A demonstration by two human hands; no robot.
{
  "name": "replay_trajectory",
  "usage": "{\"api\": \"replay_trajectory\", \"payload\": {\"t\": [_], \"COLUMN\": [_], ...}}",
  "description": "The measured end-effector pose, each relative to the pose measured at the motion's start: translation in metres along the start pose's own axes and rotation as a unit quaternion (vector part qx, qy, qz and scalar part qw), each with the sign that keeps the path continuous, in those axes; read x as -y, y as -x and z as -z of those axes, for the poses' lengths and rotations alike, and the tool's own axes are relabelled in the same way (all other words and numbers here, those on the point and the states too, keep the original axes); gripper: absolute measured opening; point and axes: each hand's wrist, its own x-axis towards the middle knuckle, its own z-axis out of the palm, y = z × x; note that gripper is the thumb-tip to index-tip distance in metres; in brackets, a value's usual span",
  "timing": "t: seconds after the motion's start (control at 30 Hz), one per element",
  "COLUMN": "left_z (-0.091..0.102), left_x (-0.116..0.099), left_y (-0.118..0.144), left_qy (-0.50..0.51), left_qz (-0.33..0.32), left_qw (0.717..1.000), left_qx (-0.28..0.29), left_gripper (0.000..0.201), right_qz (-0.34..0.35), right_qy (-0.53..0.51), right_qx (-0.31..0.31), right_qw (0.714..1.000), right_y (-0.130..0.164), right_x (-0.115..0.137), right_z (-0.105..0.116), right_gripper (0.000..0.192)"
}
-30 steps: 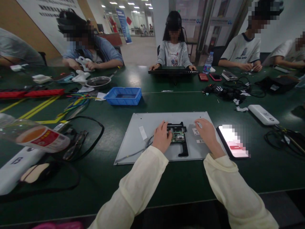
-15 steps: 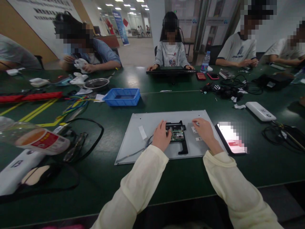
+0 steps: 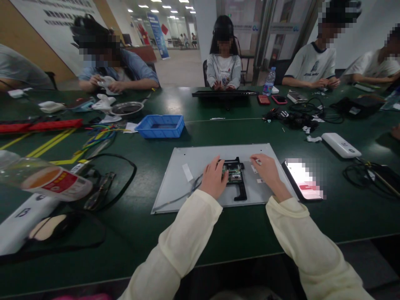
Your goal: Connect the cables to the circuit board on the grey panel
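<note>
A flat grey panel [image 3: 175, 189] lies on the table, with a black plastic bracket [image 3: 240, 192] and a green circuit board [image 3: 235, 177] on it. My left hand [image 3: 215, 178] lies over the left side of the bracket and board, fingers stretched and slightly apart, hiding that side. A grey cable [image 3: 175, 202] runs from under it toward the panel's lower left corner. To the right of the bracket, my right hand [image 3: 265, 170] pinches thumb and fingertips together above the panel. Whatever sits in the pinch is too small to name. Small white labels [image 3: 260, 181] show beneath it.
A lit phone [image 3: 303, 181] borders the panel on the right. A blue tray [image 3: 161, 126] stands beyond it. Toward the left are a tipped bottle [image 3: 56, 181] and a black strap [image 3: 133, 179]. Several people sit around the table; a monitor [image 3: 223, 94] lies far across.
My left hand has shifted slightly right over the board. My right hand has moved a little left, still pinched. The person opposite has drawn both hands together behind the monitor.
</note>
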Motion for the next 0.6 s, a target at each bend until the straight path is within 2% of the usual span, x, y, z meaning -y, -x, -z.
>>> {"api": "replay_trajectory", "payload": {"t": [0.13,0.33,0.5,0.6], "left_z": [0.005,0.004,0.009,0.011], "left_x": [-0.007,-0.006,0.009,0.024], "left_y": [0.002,0.003,-0.001,0.0], "left_qy": [0.006,0.016,0.034,0.048], "left_qz": [-0.055,-0.044,-0.015,-0.014], "left_qw": [0.998,0.997,0.998,0.997], "left_qx": [0.043,0.055,0.043,0.052], "left_gripper": [0.025,0.023,0.027,0.037], "right_qz": [0.005,0.0,-0.004,-0.004], "right_qy": [-0.007,-0.001,0.011,0.012], "right_qx": [0.005,0.013,0.014,0.015], "right_qw": [1.0,1.0,1.0,1.0], "right_y": [0.001,0.002,0.0,-0.001], "right_x": [0.002,0.002,0.003,0.004], "right_z": [0.0,0.0,0.001,0.001], "right_gripper": [0.024,0.024,0.023,0.023]}}
